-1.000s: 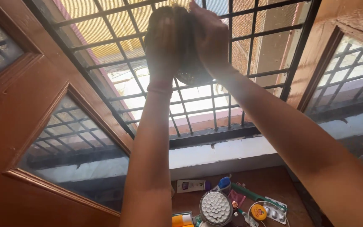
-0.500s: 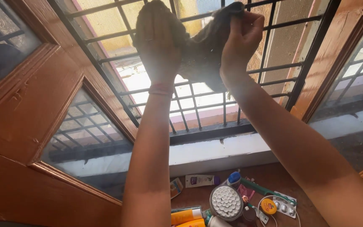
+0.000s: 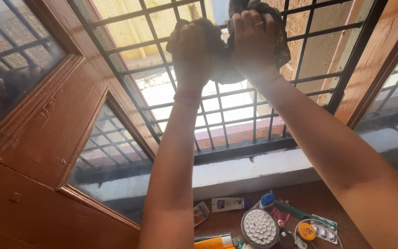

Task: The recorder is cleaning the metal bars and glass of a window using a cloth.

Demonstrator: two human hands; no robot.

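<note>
A dark cloth (image 3: 236, 50) is being gripped by both fists, side by side against the window grille (image 3: 300, 78). It is being bunched between the left hand (image 3: 192, 50) and right hand (image 3: 253, 39), fingers curled tight.

Cloth (image 3: 272, 44): dark, matt, coarse weave. Window grille (image 3: 300, 69): black painted metal. Shutter frames (image 3: 47, 129): glossy varnished wood, scuffed. Round brush (image 3: 259, 227): white plastic.

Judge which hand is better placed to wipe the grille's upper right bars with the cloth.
Probably the right hand. It grips the dark cloth on the side nearest those bars of the window grille, with most of the cloth bunched around it. The left hand grips the cloth's other end, farther left.
</note>
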